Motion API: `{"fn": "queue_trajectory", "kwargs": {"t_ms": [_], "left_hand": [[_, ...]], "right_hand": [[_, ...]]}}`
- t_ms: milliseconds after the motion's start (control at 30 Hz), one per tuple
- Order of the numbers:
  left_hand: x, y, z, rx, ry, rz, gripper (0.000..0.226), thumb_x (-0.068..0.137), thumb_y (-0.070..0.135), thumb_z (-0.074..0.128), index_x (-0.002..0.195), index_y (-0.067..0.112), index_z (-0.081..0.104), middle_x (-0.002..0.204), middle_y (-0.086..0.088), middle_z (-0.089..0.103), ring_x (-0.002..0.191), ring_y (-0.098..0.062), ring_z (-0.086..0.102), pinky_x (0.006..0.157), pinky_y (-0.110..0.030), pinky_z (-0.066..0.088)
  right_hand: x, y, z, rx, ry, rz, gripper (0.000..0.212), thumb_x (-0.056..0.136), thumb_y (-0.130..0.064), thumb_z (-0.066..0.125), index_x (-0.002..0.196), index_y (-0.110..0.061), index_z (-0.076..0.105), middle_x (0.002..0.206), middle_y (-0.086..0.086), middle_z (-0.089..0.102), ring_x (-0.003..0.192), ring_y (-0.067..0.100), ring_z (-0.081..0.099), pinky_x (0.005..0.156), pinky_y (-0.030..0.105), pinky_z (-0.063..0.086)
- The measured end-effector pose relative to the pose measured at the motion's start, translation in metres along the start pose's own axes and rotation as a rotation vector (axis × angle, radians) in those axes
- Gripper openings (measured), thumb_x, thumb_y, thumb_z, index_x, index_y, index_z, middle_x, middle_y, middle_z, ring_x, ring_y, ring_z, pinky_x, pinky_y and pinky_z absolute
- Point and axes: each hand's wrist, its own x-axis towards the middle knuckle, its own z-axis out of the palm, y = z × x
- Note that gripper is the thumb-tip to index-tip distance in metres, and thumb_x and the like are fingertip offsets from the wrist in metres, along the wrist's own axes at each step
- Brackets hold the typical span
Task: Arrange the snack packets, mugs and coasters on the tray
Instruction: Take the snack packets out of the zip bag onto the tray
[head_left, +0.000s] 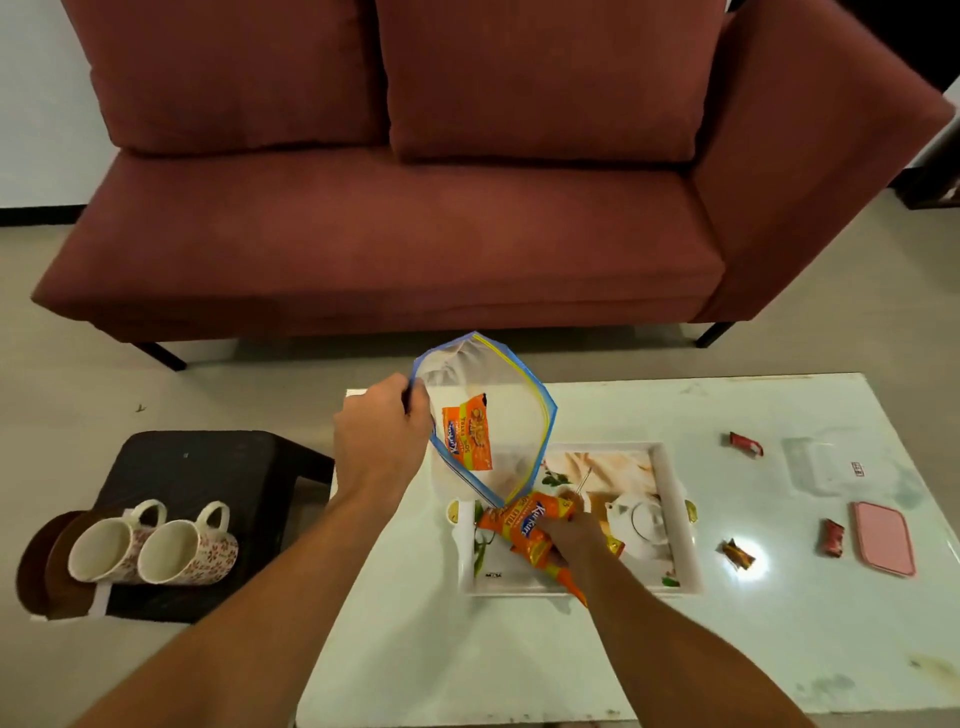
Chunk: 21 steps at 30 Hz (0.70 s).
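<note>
Snack packets, orange ones, are bunched in your right hand over the tray. Your left hand pinches the rim of a clear zip bag holding another packet. Two mugs lie on the dark stool at your left.

Orange snack packets, floral mugs

Red sofa, pink lid

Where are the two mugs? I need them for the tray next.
In the head view, the mugs lie on their sides at the lower left, on the black stool beside the table.
</note>
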Motion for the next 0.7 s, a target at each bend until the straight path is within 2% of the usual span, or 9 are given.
{"fn": "queue_trajectory", "kwargs": {"t_ms": [67,133,233,300,333,400,500,600,700], "left_hand": [[-0.003,0.007,-0.004,-0.013,-0.021,0.0,0.037,0.103,0.033,0.05,0.073,0.013,0.059,0.069,-0.004,0.067,0.059,-0.023,0.058,0.051,-0.033,0.041],[-0.003,0.015,-0.011,-0.017,-0.055,-0.013,0.036,0.103,0.034,0.05,0.074,0.014,0.057,0.072,-0.005,0.069,0.062,-0.023,0.061,0.051,-0.034,0.043],[-0.004,0.031,-0.024,0.012,-0.092,0.0,0.034,0.103,0.034,0.049,0.073,0.017,0.052,0.071,-0.001,0.066,0.055,-0.014,0.053,0.048,-0.025,0.03],[-0.006,0.045,-0.037,0.026,-0.104,0.01,0.032,0.103,0.034,0.048,0.074,0.02,0.051,0.072,0.0,0.065,0.052,-0.013,0.044,0.045,-0.022,0.021],[-0.007,0.052,-0.044,0.038,-0.113,0.016,0.032,0.103,0.034,0.048,0.074,0.02,0.051,0.074,-0.002,0.068,0.055,-0.013,0.043,0.046,-0.023,0.02],[-0.01,0.064,-0.054,0.052,-0.112,0.037,0.031,0.102,0.033,0.048,0.074,0.021,0.051,0.076,-0.003,0.069,0.057,-0.013,0.042,0.047,-0.027,0.019],[-0.011,0.082,-0.073,-0.007,-0.071,0.088,0.033,0.099,0.031,0.053,0.067,0.022,0.047,0.068,-0.002,0.065,0.051,-0.012,0.038,0.047,-0.027,0.019],[-0.005,0.094,-0.088,-0.041,-0.07,0.122,0.038,0.097,0.033,0.053,0.062,0.019,0.047,0.06,0.002,0.057,0.052,-0.017,0.044,0.049,-0.033,0.027],[0.004,0.099,-0.098,-0.071,-0.095,0.151,0.036,0.097,0.032,0.055,0.065,0.017,0.056,0.058,0.004,0.058,0.052,-0.016,0.05,0.049,-0.032,0.037]], "right_hand": [[-0.018,-0.005,-0.01,-0.163,0.102,-0.032,0.038,0.089,-0.024,0.071,0.122,-0.008,0.065,0.106,0.014,0.072,0.095,0.032,0.071,0.084,0.045,0.061],[-0.042,-0.021,-0.025,-0.257,0.322,-0.184,0.038,0.092,-0.034,0.062,0.123,-0.012,0.065,0.11,0.01,0.073,0.102,0.03,0.068,0.088,0.036,0.054],[-0.107,-0.076,-0.048,0.091,0.551,-0.653,0.02,0.093,-0.026,0.058,0.111,-0.027,0.067,0.102,-0.003,0.074,0.09,0.016,0.067,0.076,0.028,0.054],[-0.16,-0.119,-0.056,0.167,0.459,-0.941,0.018,0.087,-0.032,0.052,0.088,-0.039,0.068,0.083,-0.014,0.073,0.075,0.009,0.069,0.064,0.027,0.056],[-0.18,-0.137,-0.055,0.07,0.367,-1.002,0.02,0.083,-0.034,0.05,0.08,-0.039,0.069,0.078,-0.015,0.073,0.07,0.009,0.069,0.06,0.029,0.057],[-0.205,-0.169,-0.039,-0.299,0.152,-0.915,0.022,0.078,-0.03,0.051,0.077,-0.024,0.073,0.071,-0.005,0.073,0.066,0.015,0.071,0.06,0.037,0.062],[-0.214,-0.198,-0.011,-0.755,-0.031,-0.562,0.017,0.083,-0.021,0.062,0.072,-0.007,0.064,0.068,0.007,0.066,0.063,0.026,0.073,0.068,0.041,0.065],[-0.195,-0.203,0.0,-0.871,0.025,-0.422,0.015,0.083,-0.024,0.07,0.089,-0.01,0.069,0.089,0.005,0.072,0.082,0.025,0.075,0.081,0.038,0.063],[-0.178,-0.196,0.003,-0.795,0.113,-0.364,0.034,0.079,-0.024,0.072,0.111,-0.014,0.07,0.114,0.003,0.073,0.105,0.023,0.071,0.087,0.032,0.057]]}}
